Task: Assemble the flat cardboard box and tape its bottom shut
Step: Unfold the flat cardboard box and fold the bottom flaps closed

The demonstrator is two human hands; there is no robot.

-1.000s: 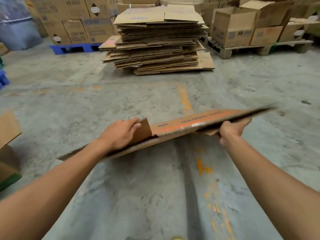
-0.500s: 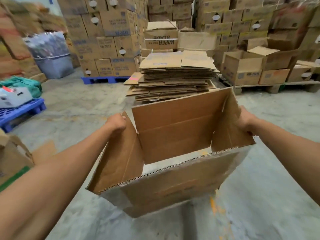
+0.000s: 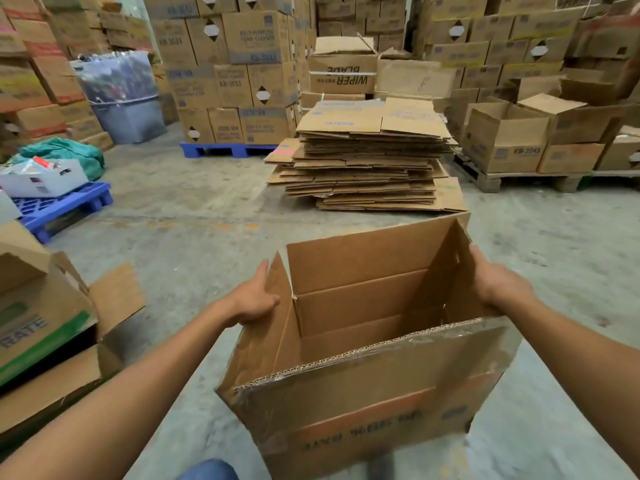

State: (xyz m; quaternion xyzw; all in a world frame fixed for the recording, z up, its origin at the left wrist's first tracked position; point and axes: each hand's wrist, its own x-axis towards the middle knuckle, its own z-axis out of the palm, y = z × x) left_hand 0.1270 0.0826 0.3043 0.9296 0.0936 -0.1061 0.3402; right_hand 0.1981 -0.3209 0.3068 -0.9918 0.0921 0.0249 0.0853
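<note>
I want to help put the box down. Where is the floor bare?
Bare floor lies between the blue pallet and the flat cardboard stack, and right of the held box. Left is crowded by an open carton.

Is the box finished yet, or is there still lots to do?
Not yet. The cardboard box is already opened into a box shape, no longer flat. The left hand and right hand hold its two side flaps, which stand open. Still to do: fold the flaps shut and tape them. No tape roll shows in this view.
</note>
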